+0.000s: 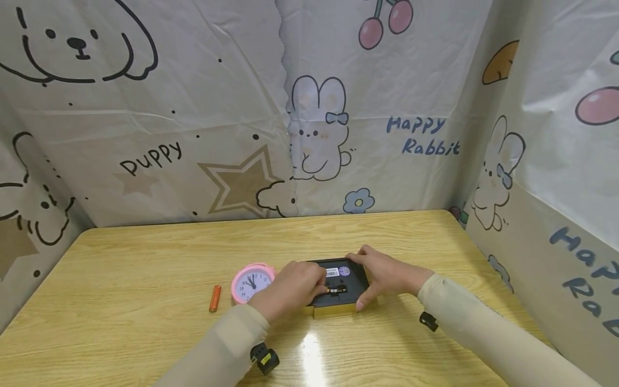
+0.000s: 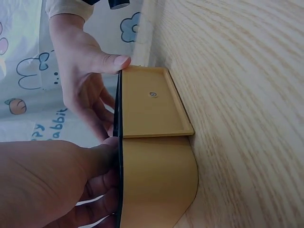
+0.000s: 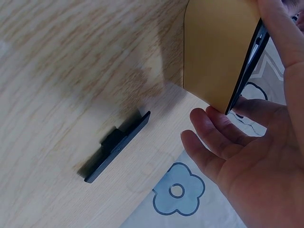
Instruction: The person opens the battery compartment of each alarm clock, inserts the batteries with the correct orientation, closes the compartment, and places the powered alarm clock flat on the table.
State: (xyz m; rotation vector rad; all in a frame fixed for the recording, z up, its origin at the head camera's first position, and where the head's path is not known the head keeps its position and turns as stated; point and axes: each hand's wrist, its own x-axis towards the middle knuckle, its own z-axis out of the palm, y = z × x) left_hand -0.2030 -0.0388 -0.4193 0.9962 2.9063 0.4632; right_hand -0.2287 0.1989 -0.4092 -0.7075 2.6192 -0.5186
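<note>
A gold box-shaped device (image 2: 156, 102) lies with its black back (image 1: 355, 279) facing up, bearing a barcode label and a round purple sticker. In the head view a small battery (image 1: 333, 290) shows at a slot in that back. My left hand (image 1: 295, 282) has thumb and fingertips at the battery's left end, seeming to pinch it; the left wrist view hides the exact contact. My right hand (image 1: 387, 274) grips the device's right end, thumb on the near edge and fingers at the far edge.
Left of the device stands a pink alarm clock (image 1: 252, 282), partly behind my left hand. An orange battery (image 1: 215, 299) lies farther left on the wooden table (image 1: 145, 333). In the right wrist view a thin black cover (image 3: 116, 149) lies beyond the device. Printed sheets hang around the table.
</note>
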